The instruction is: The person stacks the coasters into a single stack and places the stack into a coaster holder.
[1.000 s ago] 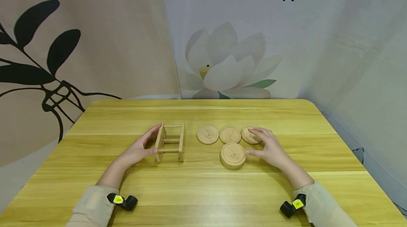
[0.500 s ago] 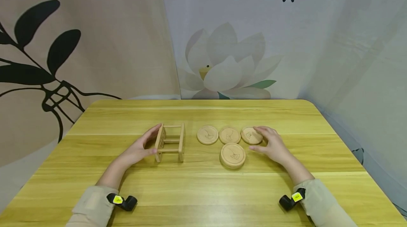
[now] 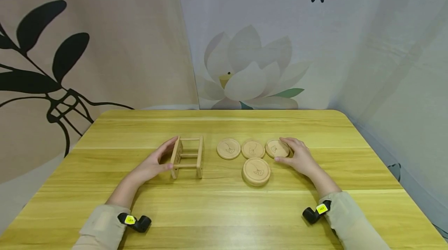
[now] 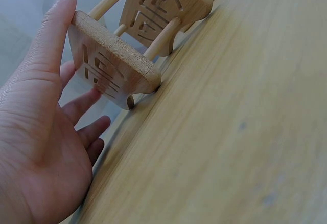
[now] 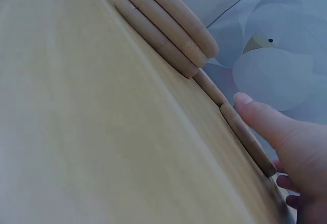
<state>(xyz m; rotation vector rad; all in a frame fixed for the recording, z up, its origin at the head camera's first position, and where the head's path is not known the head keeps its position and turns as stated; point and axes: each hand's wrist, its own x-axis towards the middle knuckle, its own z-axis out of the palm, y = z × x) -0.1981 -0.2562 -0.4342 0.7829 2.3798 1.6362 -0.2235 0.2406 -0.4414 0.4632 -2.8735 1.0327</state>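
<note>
A small wooden coaster rack [image 3: 199, 156], with carved side panels joined by round rods, stands on the table. My left hand [image 3: 153, 165] grips its left panel, thumb at the near corner and fingers toward the far one; the left wrist view shows the thumb along the panel's edge [image 4: 115, 47]. Round wooden coasters with ginkgo-leaf engravings lie to the right. Around the rightmost coaster [image 3: 274, 148] my right hand [image 3: 301, 157] curls, thumb at its near edge and fingers at its far edge. That coaster [image 5: 247, 139] lies flat on the table in the right wrist view.
Left of the rightmost coaster lie a middle coaster [image 3: 253, 149] and a left coaster [image 3: 229, 149]. A stack of coasters [image 3: 256, 171] stands just in front of them, three layers high in the right wrist view. Printed curtains [image 3: 252, 67] hang behind the wooden table [image 3: 224, 215].
My right hand has drawn back from over the rightmost coaster to its right side, then closed in around its edge. The left hand, rack and coasters have stayed in place.
</note>
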